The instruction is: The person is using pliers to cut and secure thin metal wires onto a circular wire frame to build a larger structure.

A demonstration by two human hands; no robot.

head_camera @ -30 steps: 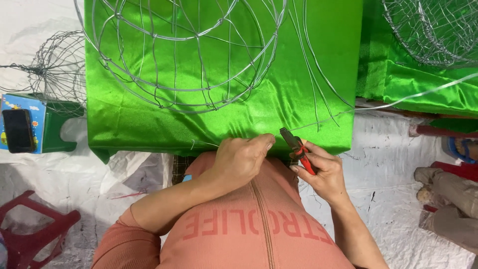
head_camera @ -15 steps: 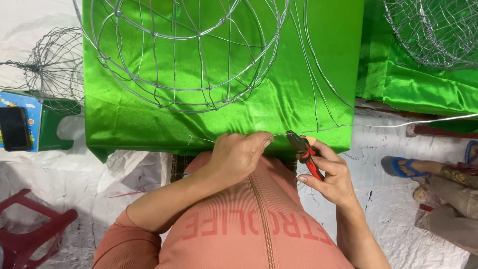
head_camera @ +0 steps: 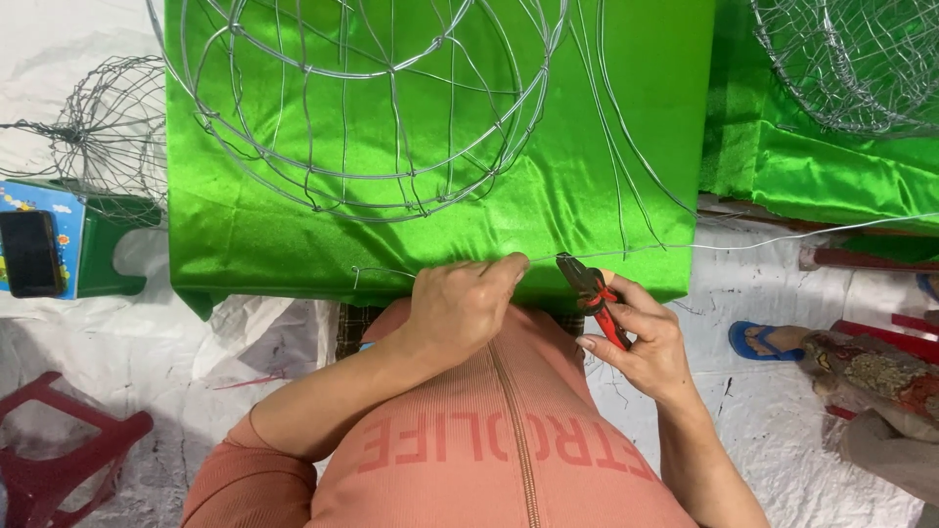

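Note:
My left hand (head_camera: 460,305) pinches a thin silver wire (head_camera: 782,238) at the near edge of the green-covered table (head_camera: 245,244). My right hand (head_camera: 641,337) grips red-handled pliers (head_camera: 590,291), whose dark jaws meet the same wire just right of my left fingers. The wire runs off to the right, past the table edge. A short bent end of wire (head_camera: 377,273) sticks out to the left of my left hand. A large round wire frame (head_camera: 362,98) lies on the green cloth above my hands.
A second wire frame (head_camera: 861,59) rests on green cloth at the top right. A smaller wire basket (head_camera: 108,127) stands at the left above a green stool holding a phone (head_camera: 29,254). A red stool (head_camera: 59,460) is at bottom left. Another person's sandalled foot (head_camera: 763,340) is at right.
My right hand has brought the pliers closer to the wire at the table edge. The other person's foot has slid in from the right. The wire now stretches tauter to the right.

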